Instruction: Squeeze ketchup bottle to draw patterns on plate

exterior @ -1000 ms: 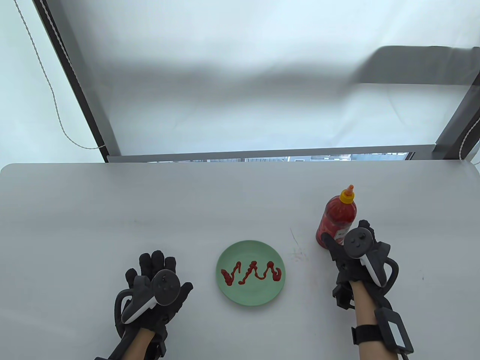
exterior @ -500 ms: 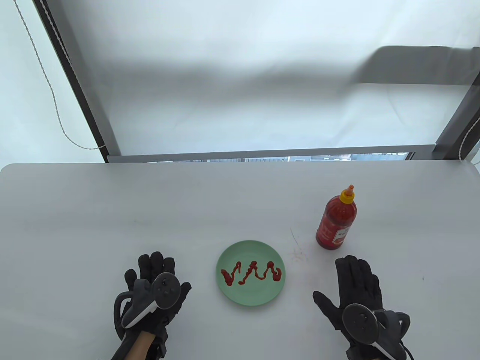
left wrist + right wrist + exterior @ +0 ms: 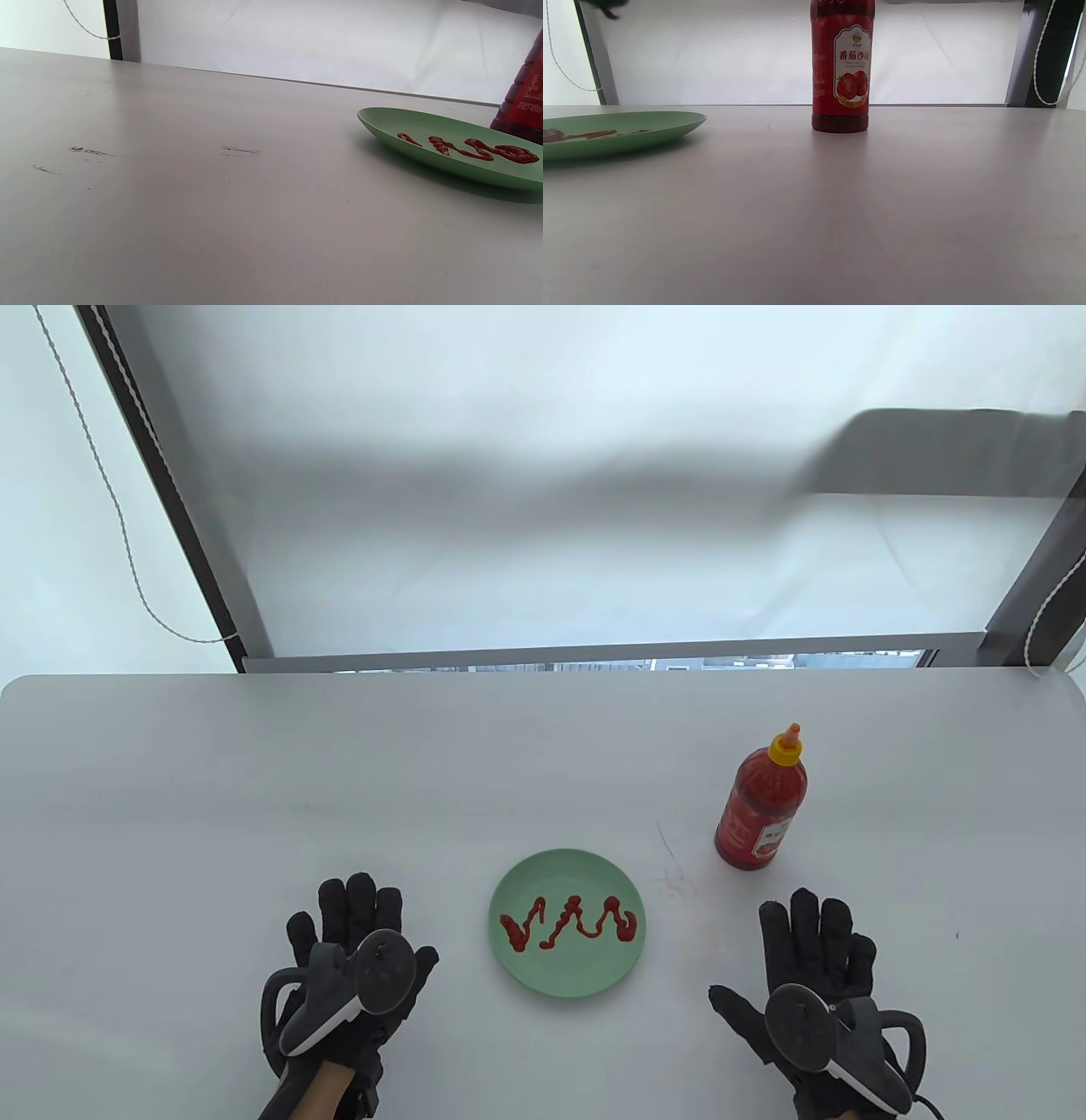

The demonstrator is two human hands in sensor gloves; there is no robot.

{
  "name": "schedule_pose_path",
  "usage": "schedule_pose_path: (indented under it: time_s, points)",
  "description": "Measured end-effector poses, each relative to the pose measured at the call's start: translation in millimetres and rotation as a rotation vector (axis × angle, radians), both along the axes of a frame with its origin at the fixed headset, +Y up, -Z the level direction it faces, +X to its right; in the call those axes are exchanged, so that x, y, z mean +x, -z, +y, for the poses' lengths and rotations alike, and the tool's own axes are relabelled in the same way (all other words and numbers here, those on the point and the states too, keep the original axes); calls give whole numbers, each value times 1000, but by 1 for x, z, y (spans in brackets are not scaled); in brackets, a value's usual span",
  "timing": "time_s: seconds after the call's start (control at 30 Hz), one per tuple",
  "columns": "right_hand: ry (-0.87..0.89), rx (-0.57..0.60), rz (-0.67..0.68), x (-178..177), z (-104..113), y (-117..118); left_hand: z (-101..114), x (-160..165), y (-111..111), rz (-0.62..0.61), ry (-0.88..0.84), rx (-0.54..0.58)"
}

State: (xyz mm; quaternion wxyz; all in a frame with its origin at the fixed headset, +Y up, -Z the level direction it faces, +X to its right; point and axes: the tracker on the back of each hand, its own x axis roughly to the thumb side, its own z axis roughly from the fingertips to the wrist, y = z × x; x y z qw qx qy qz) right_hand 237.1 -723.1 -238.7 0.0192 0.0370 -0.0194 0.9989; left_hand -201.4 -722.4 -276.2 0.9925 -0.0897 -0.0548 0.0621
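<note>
A red ketchup bottle (image 3: 760, 806) with a yellow cap and orange nozzle stands upright on the white table, right of centre; it also shows in the right wrist view (image 3: 842, 67) and at the edge of the left wrist view (image 3: 524, 101). A green plate (image 3: 517, 891) with a red zigzag of ketchup (image 3: 567, 923) lies near the front centre, also seen in the left wrist view (image 3: 382, 120) and right wrist view (image 3: 670, 123). My left hand (image 3: 356, 925) rests flat, fingers spread, left of the plate. My right hand (image 3: 810, 946) rests flat, fingers spread, in front of the bottle, apart from it. Both hold nothing.
The table's far edge (image 3: 543, 678) meets a window frame (image 3: 594, 653). A blind cord (image 3: 127, 551) hangs at the back left and another (image 3: 1048, 619) at the back right. Faint scuff marks (image 3: 674, 882) lie between plate and bottle.
My right hand let go of the upright bottle, drew back toward the front edge and now lies flat with fingers spread. The left hand barely shifted.
</note>
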Motion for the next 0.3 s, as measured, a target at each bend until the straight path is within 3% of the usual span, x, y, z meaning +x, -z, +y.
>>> schedule_pose_path:
  time_s: [0.3]
  points:
    - [-11,-8,-2,-1,-1,-1,0,-1,1,6,-14,-5]
